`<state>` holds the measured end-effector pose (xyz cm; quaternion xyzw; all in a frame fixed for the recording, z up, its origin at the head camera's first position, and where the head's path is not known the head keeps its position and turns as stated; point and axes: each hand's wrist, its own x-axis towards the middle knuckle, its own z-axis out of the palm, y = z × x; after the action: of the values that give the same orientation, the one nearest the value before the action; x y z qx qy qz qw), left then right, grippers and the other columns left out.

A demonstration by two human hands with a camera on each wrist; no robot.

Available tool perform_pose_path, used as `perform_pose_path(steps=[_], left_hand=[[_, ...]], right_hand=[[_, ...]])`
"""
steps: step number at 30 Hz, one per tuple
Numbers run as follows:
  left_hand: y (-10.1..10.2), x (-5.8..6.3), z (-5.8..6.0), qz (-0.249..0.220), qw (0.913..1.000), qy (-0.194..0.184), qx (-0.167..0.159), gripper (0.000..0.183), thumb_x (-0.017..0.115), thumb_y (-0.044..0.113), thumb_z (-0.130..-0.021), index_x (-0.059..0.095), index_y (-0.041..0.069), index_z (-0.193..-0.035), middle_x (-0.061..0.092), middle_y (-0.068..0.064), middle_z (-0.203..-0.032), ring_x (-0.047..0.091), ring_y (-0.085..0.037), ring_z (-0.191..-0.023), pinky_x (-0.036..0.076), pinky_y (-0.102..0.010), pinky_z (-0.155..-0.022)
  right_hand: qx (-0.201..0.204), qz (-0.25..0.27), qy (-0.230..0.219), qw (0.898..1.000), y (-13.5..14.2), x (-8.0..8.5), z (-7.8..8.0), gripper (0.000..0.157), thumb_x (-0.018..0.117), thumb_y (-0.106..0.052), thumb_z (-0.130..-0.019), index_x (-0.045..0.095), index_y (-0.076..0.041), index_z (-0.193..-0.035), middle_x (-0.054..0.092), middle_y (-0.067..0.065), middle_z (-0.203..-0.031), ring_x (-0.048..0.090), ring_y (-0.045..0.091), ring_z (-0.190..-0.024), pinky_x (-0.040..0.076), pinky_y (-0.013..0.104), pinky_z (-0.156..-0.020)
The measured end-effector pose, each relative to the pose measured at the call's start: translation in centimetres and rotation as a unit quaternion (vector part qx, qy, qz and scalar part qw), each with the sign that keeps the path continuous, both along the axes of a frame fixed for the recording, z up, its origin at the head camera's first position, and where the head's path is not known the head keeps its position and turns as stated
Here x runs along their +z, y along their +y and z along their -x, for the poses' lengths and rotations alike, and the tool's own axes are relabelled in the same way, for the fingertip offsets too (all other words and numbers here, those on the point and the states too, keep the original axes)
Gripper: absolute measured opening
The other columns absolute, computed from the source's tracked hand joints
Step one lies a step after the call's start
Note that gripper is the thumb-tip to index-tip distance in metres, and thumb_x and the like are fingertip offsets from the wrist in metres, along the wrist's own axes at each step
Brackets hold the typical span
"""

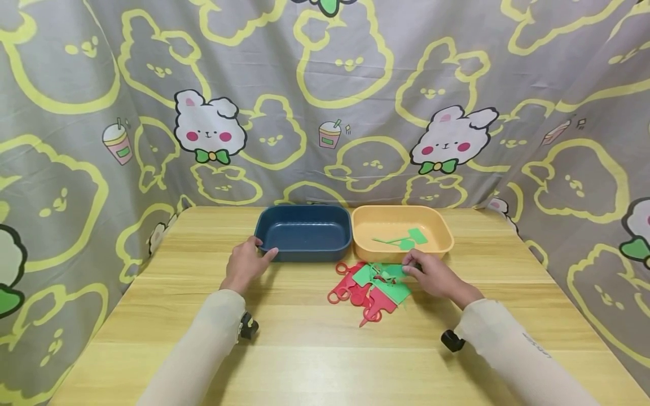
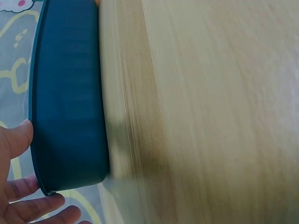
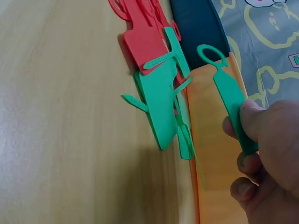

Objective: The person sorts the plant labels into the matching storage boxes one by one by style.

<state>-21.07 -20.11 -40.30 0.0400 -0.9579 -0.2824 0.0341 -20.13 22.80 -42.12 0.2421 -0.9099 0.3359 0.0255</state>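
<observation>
My left hand (image 1: 247,264) holds the left front corner of a dark blue plastic bin (image 1: 304,255). In the left wrist view, the thumb (image 2: 19,139) lies against the bin's rim and the other fingers are around the corner. Between thumb and fingers, my right hand (image 1: 431,275) pinches a flat green tag with a ring at its end (image 3: 229,95), raised above the table. Below it lies a pile of green tags (image 3: 159,105) and red tags (image 3: 145,49), several with rings or pointed stems. Some tags overlap and are partly hidden.
A yellow-orange bin (image 1: 444,246) stands directly right of the blue one, with green tags (image 1: 407,244) inside. The pile lies on the wooden table (image 1: 315,355) before the bins. Patterned cloth (image 1: 325,169) hangs behind and along both sides.
</observation>
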Motion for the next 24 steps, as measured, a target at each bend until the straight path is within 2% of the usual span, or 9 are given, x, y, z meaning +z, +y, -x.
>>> perform_pose_path(steps=[6,24], left_hand=[[0.0,0.0,0.0,0.001,1.0,0.003,-0.002,0.058,0.063,0.044,-0.092,0.053,-0.002,-0.126,0.059,-0.027,-0.12,0.056,-0.043,-0.109,0.046,-0.054,-0.087],[0.1,0.1,-0.1,-0.002,1.0,0.003,-0.001,0.057,0.064,0.044,-0.092,0.053,-0.002,-0.125,0.059,-0.027,-0.119,0.056,-0.042,-0.108,0.046,-0.054,-0.087]], right_hand=[[-0.005,0.018,0.006,1.0,0.2,0.3,0.3,0.005,0.064,-0.008,-0.094,0.06,-0.005,-0.092,0.06,-0.003,-0.078,0.052,0.01,-0.07,0.045,0.026,-0.062],[-0.026,0.009,0.013,1.0,0.6,1.5,0.8,0.007,0.062,-0.009,-0.096,0.06,-0.004,-0.093,0.059,-0.002,-0.078,0.05,0.012,-0.068,0.044,0.026,-0.061]])
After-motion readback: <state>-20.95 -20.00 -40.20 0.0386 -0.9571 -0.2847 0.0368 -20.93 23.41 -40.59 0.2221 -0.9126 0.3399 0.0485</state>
